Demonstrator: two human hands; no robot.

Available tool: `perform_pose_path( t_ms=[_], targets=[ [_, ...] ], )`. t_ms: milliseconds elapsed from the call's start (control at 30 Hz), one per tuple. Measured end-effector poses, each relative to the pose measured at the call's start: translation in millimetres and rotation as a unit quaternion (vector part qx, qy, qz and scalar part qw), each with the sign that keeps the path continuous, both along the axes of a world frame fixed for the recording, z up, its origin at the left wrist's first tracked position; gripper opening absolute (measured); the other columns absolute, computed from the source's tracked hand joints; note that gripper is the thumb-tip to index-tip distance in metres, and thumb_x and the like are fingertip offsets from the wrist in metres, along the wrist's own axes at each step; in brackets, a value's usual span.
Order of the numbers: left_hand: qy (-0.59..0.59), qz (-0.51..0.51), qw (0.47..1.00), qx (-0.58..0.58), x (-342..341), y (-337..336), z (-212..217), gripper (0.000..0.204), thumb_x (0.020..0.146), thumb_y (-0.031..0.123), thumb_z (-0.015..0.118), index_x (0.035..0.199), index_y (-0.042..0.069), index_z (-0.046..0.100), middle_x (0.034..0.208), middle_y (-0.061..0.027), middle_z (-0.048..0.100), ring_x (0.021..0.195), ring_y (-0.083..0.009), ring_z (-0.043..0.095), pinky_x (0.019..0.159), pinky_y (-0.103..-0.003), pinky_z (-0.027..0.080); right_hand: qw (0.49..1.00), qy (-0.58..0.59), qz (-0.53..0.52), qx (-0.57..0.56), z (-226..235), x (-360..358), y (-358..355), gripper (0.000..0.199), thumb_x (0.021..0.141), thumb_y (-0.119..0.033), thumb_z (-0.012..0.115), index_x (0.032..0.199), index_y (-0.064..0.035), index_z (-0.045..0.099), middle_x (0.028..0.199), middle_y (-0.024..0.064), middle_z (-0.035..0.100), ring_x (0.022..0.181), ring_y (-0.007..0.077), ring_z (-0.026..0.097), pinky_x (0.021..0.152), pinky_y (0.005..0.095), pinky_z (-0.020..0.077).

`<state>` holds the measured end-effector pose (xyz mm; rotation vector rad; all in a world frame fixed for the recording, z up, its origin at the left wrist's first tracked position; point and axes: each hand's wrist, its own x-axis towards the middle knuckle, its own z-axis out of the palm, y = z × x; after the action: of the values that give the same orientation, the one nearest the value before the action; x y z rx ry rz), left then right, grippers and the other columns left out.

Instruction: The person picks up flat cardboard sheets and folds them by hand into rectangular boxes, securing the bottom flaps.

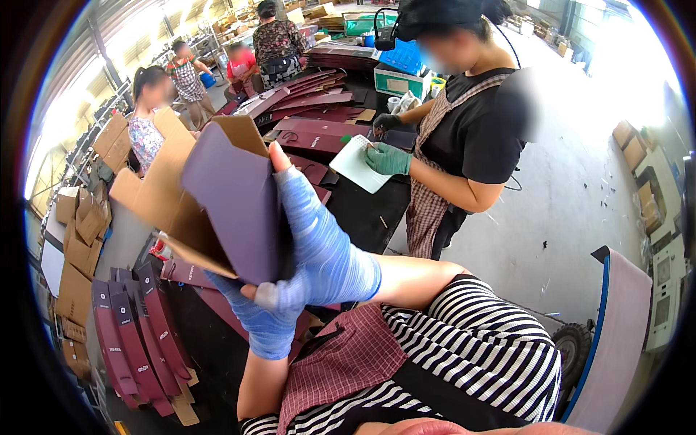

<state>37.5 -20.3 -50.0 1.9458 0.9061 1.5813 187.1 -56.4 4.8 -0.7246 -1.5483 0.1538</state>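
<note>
A cardboard box (232, 199), dark purple outside and plain brown inside, is held up in front of me with its flaps spread out at the left. My right hand (319, 239), in a blue fabric glove with bare fingertips showing, grips its near right side, the thumb pointing up along the edge. Lower down, my left hand (264, 319), gloved the same way, holds the box from beneath; most of its fingers are hidden behind the box and the other hand.
Flat maroon boxes (141, 341) stand in a row at the lower left; more maroon boxes (312, 138) lie across the black table (370, 217). Beside it a co-worker in green gloves (388, 158) holds a white pad (359, 165). Other people work farther back. A blue-edged panel (609, 341) stands right.
</note>
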Motion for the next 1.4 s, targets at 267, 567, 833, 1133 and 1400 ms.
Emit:
perform_pose_path(
  t_ms=[267, 567, 833, 1133, 1400],
  targets=[
    [-0.106, -0.297, 0.947, -0.066, -59.8, 28.0, 52.7, 0.111, 0.076, 0.048, 0.090, 0.155, -0.002, 0.030, 0.145, -0.0112, 0.051, 0.127, -0.0248, 0.055, 0.108, -0.041, 0.045, 0.967, 0.036, 0.250, -0.042, 6.2, 30.7, 6.3, 0.140, 0.071, -0.042, 0.092, 0.164, 0.0015, -0.004, 0.167, 0.0204, 0.023, 0.153, 0.0276, 0.026, 0.123, 0.0397, 0.0191],
    [-0.062, -0.328, 0.941, 0.050, -26.3, 19.7, 93.7, 0.120, 0.073, 0.049, 0.089, 0.162, 0.005, 0.022, 0.161, -0.0177, 0.032, 0.147, -0.0324, 0.038, 0.119, -0.046, 0.031, 0.932, 0.157, 0.314, -0.088, 17.5, 27.3, -1.3, 0.138, 0.071, -0.038, 0.093, 0.165, -0.0040, -0.003, 0.167, 0.0206, 0.024, 0.153, 0.0308, 0.027, 0.123, 0.0438, 0.0179],
    [0.056, -0.234, 0.947, 0.214, -29.6, 26.2, 96.1, 0.092, 0.066, 0.055, 0.090, 0.139, 0.007, 0.061, 0.152, -0.0238, 0.040, 0.140, -0.0396, 0.042, 0.116, -0.048, 0.034, 0.918, 0.208, 0.325, -0.085, 20.1, 27.8, 2.4, 0.140, 0.069, -0.041, 0.093, 0.165, -0.0037, -0.003, 0.167, 0.0193, 0.023, 0.152, 0.0306, 0.028, 0.123, 0.0440, 0.0205],
    [0.095, -0.263, 0.935, 0.218, -22.9, 22.8, 95.4, 0.088, 0.066, 0.051, 0.094, 0.134, 0.007, 0.062, 0.151, -0.0228, 0.033, 0.130, -0.0387, 0.054, 0.108, -0.048, 0.045, 0.947, 0.138, 0.288, 0.029, 51.0, 40.7, -1.2, 0.131, 0.072, -0.032, 0.090, 0.166, -0.0050, 0.002, 0.166, 0.0213, 0.024, 0.151, 0.0318, 0.030, 0.122, 0.0443, 0.0242],
    [0.127, -0.198, 0.938, 0.255, -19.7, 22.0, 90.8, 0.101, 0.065, 0.050, 0.095, 0.144, 0.005, 0.051, 0.150, -0.0232, 0.039, 0.133, -0.0412, 0.051, 0.109, -0.050, 0.045, 0.955, 0.158, 0.205, -0.144, 68.4, 47.2, -15.5, 0.114, 0.070, -0.010, 0.080, 0.164, -0.0044, 0.017, 0.144, 0.0201, 0.054, 0.128, 0.0314, 0.059, 0.111, 0.0420, 0.0431]
  ],
)
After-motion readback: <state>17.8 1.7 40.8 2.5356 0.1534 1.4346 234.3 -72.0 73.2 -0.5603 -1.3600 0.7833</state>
